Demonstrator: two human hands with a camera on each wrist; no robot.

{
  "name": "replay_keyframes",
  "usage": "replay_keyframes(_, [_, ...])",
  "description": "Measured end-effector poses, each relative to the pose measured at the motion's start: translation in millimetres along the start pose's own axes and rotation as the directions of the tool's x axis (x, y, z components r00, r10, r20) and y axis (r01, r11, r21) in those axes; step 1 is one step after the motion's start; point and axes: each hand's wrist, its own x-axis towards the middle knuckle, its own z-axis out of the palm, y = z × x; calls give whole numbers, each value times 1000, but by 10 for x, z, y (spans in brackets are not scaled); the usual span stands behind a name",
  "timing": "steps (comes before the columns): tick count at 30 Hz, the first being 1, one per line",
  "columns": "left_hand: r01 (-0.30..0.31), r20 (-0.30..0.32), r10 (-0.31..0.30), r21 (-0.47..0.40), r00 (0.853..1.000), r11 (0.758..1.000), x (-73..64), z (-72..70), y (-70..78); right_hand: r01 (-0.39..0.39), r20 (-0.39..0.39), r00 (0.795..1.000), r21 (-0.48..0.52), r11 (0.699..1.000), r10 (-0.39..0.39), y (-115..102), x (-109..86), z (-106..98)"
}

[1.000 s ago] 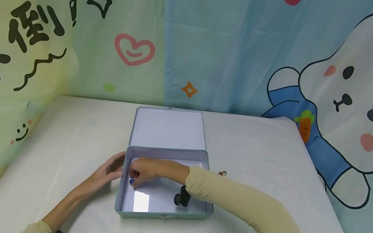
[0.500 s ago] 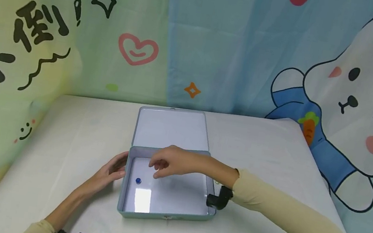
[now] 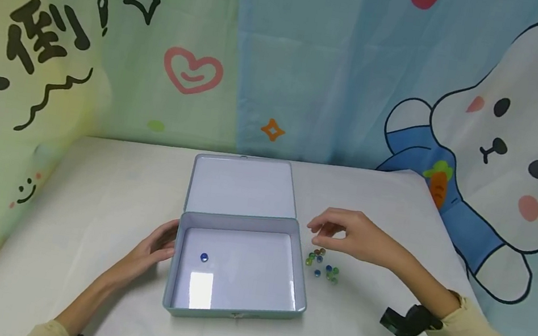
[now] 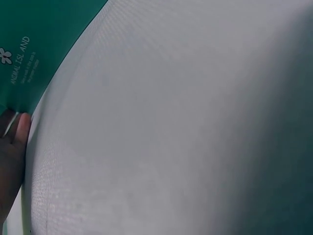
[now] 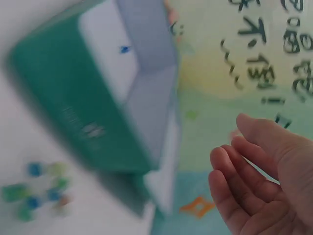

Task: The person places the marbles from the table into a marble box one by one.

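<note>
A shallow green tin box (image 3: 233, 315) lies on the table with its lid (image 3: 244, 187) folded back. One blue marble (image 3: 204, 257) sits inside it, left of the middle. My left hand (image 3: 154, 249) rests against the box's left wall, its fingers at the outer side. Beyond the right wall, my right hand (image 3: 347, 233) hovers over a loose group of marbles (image 3: 320, 259) in green, blue, yellow and reddish tones. Its fingers are loosely bent and hold nothing; the right wrist view shows the bare palm and fingertips (image 5: 220, 159).
A white cloth (image 3: 117, 181) covers the table. Behind it hangs a printed curtain (image 3: 293, 68) with a cartoon bear. Black wrist cameras (image 3: 410, 320) are strapped to both arms. The box's green side, with small lettering, shows in the left wrist view.
My right hand has let go of the blue marble inside the box, risen, and moved right past the wall to above the loose marbles. The left hand has stayed at the box's side.
</note>
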Motion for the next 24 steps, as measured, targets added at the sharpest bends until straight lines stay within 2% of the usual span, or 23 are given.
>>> replay_keyframes(4, [-7, -7, 7, 2, 1000, 1000, -9, 6, -15, -70, -69, 995, -16, 997, 68, 298, -268, 115])
replay_keyframes(8, [-16, 4, 16, -12, 1000, 1000, -13, 22, -23, -108, -172, 980, -11, 994, 105, 573, -521, 316])
replay_keyframes(13, [-16, 18, 17, -17, 1000, 1000, -9, 28, -27, -51, -244, 968, 37, 998, 58, 860, -779, 636])
replay_keyframes(15, [-11, 19, 11, -11, 1000, 1000, -9, 24, -25, -28, -256, 966, 61, 998, 42, 932, -840, 758])
replay_keyframes(18, [-12, 26, 12, -3, 1000, 1000, -12, 13, -23, -34, -269, 961, 77, 996, 54, 1005, -885, 908])
replay_keyframes(24, [-18, 21, 18, -8, 1000, 1000, -10, 1, -35, -54, -292, 953, 80, 995, 75, 1061, -869, 1041])
